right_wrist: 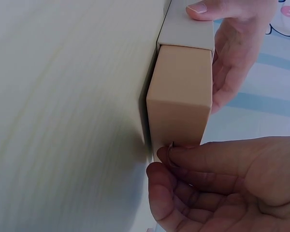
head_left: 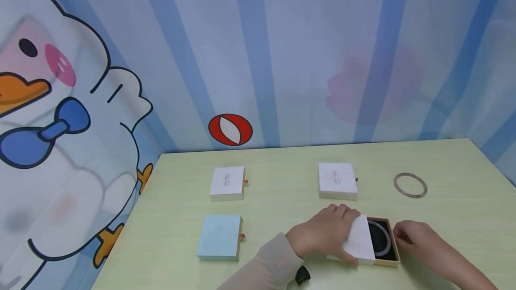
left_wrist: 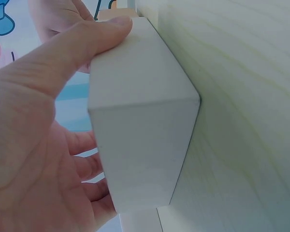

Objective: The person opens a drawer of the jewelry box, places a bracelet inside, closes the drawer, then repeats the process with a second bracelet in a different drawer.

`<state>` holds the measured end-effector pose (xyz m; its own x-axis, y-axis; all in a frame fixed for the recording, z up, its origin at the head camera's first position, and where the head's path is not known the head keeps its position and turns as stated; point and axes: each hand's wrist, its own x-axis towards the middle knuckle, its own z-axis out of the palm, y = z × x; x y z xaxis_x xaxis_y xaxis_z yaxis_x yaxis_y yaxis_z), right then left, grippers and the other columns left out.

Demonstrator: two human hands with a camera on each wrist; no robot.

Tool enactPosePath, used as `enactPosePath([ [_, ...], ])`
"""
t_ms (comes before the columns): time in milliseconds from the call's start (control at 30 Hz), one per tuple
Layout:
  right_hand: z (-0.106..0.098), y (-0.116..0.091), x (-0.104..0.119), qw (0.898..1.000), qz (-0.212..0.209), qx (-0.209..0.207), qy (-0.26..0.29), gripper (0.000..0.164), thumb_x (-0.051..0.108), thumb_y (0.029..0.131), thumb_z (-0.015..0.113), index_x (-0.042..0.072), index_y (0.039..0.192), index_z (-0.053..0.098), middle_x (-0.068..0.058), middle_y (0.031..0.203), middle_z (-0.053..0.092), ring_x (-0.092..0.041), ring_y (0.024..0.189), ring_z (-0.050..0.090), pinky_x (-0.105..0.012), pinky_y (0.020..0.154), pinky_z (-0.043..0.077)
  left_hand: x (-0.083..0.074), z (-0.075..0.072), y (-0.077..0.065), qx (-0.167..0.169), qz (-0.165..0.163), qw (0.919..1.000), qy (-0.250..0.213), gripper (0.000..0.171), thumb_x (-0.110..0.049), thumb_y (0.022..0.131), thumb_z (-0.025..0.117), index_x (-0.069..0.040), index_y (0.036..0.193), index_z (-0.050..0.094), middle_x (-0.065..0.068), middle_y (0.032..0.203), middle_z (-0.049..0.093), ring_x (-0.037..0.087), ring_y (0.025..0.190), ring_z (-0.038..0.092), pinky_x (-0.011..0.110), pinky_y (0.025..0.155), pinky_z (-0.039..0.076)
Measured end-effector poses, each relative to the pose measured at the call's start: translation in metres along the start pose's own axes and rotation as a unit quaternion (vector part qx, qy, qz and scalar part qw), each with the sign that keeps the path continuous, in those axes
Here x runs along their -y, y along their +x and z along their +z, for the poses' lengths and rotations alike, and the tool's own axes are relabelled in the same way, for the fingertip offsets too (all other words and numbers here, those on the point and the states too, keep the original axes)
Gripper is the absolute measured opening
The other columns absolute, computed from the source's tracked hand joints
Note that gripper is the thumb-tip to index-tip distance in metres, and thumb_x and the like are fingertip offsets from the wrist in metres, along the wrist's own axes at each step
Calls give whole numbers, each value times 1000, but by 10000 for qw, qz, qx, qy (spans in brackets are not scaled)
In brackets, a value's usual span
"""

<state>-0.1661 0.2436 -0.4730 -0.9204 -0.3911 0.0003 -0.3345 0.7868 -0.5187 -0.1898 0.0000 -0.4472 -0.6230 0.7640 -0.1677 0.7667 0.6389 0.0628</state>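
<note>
On the near right of the table lies a white sliding box (head_left: 360, 241), its tan inner drawer (head_left: 395, 254) pulled partly out to the right. A grey bangle (head_left: 389, 240) sits in the drawer on a black insert (head_left: 377, 238), its left part covered by the white sleeve. My left hand (head_left: 328, 232) grips that sleeve, thumb on the near side and fingers on the far side, as the left wrist view also shows. At the drawer's right end my right hand (head_left: 419, 240) pinches a small ribbon tab (right_wrist: 170, 153) between thumb and finger.
Behind stand a white box (head_left: 337, 180) and, further left, another white box (head_left: 227, 183). A light blue box (head_left: 219, 237) lies at the near left. A loose grey bangle (head_left: 410, 194) rests at the back right. A printed cloth wall (head_left: 294, 66) rises behind the table.
</note>
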Motion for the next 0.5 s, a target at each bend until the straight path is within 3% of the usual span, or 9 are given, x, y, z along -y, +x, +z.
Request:
enactPosePath([
  [200,3,0,4,9994,-276,-205,17,27,-9,82,66,12,70,55,9,63,42,-1,60,36,-25,54,36,0,-1,0,2,4,10000,33,104,-71,74,73,-11,150,35,-3,137,46,6,113,44,16,96,33],
  [500,6,2,5,9997,-161,-104,117,24,-8,84,66,11,72,57,8,63,42,-2,60,37,-25,55,36,1,2,2,46,-42,10000,-74,104,-70,75,73,-12,151,34,-4,138,45,6,115,43,17,97,33],
])
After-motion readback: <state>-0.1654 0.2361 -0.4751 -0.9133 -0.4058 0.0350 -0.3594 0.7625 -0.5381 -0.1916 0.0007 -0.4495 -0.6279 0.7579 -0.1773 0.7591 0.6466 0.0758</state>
